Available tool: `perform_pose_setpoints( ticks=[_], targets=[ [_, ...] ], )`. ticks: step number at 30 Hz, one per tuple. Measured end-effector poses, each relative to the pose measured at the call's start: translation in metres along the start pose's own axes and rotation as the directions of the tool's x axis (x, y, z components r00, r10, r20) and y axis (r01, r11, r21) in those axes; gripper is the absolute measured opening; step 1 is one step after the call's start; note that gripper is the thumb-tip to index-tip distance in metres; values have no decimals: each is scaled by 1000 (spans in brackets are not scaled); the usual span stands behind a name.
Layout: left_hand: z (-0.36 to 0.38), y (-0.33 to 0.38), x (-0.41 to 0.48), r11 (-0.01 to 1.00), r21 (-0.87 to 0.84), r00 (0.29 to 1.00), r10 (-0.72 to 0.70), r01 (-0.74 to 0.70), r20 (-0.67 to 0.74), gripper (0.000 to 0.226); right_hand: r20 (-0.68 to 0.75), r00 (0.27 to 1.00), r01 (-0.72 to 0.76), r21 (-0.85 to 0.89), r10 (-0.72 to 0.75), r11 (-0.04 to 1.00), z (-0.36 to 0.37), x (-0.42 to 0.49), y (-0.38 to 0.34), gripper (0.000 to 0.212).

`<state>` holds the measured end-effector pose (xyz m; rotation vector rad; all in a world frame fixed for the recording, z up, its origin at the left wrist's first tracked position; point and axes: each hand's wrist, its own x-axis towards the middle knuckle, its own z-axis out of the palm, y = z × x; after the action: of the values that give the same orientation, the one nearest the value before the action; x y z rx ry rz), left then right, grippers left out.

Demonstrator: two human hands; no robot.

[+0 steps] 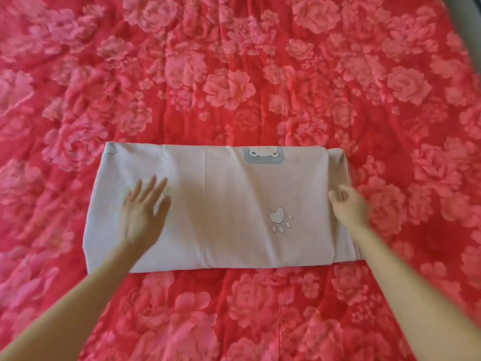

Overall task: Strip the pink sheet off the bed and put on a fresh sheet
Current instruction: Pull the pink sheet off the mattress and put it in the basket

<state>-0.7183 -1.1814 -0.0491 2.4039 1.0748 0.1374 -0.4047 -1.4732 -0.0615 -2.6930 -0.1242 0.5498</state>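
A folded pale pink sheet point(221, 204) with a bear patch and a paw print lies flat in the middle of the bed. Under it spreads a red cover with large pink roses point(234, 74), filling the whole view. My left hand point(144, 204) lies over the left part of the folded sheet with its fingers straight and spread. My right hand point(348, 204) is at the sheet's right edge, fingers curled at the folded layers; whether they pinch the cloth is blurred.
A dark strip of the bed's edge or floor point(468, 14) shows at the top right corner. The rose-patterned cover is wrinkled, with a seam running down the near middle.
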Motion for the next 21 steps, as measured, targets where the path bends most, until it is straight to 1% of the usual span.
perform_pose_setpoints(
  ticks=[1,2,3,4,6,9,11,12,13,14,16,17,18,19,20,21],
  targets=[
    [23,8,-13,980,100,984,165,-171,71,50,-26,997,69,-103,-72,992,15,-15,17,48],
    [45,14,-22,947,182,959,238,-264,156,54,-44,993,104,-179,-114,978,30,-26,35,58],
    [66,23,-29,924,233,942,255,-304,217,56,-50,992,99,-253,-115,962,40,-39,48,65],
    [83,31,-32,914,264,935,239,-308,263,58,-38,996,63,-314,-78,947,52,-46,62,72],
    [111,39,-32,896,341,942,197,-286,273,60,-47,999,-3,-353,-14,936,66,-51,75,79],
    [139,28,-22,897,371,957,155,-241,246,61,-121,992,-61,-332,22,941,80,-46,73,82],
    [147,23,-21,904,356,963,170,-237,211,61,-224,972,-133,-269,72,954,77,-48,71,91],
    [148,24,-22,905,349,964,183,-242,194,61,-233,966,-169,-229,115,959,70,-48,71,96],
    [149,25,-22,905,345,964,195,-248,182,61,-178,967,-213,-186,180,959,61,-45,73,97],
    [148,25,-21,903,349,964,200,-251,177,61,-77,966,-256,-136,247,957,50,-42,75,93],
    [145,26,-19,901,355,962,186,-247,199,61,154,926,-355,45,345,934,19,-32,72,81],
    [144,27,-20,900,359,959,175,-247,222,61,269,893,-402,124,359,907,4,-30,68,72],
    [142,29,-20,897,366,956,165,-247,241,61,364,864,-429,172,347,887,-12,-30,60,59],
    [139,30,-21,898,367,952,148,-243,270,61,420,852,-419,195,311,887,-25,-34,49,46],
    [136,32,-21,901,363,945,130,-239,299,62,437,861,-379,214,258,901,-38,-40,35,36],
    [130,34,-20,904,356,936,114,-237,332,63,419,888,-313,245,191,918,-49,-47,21,31]
  ],
)
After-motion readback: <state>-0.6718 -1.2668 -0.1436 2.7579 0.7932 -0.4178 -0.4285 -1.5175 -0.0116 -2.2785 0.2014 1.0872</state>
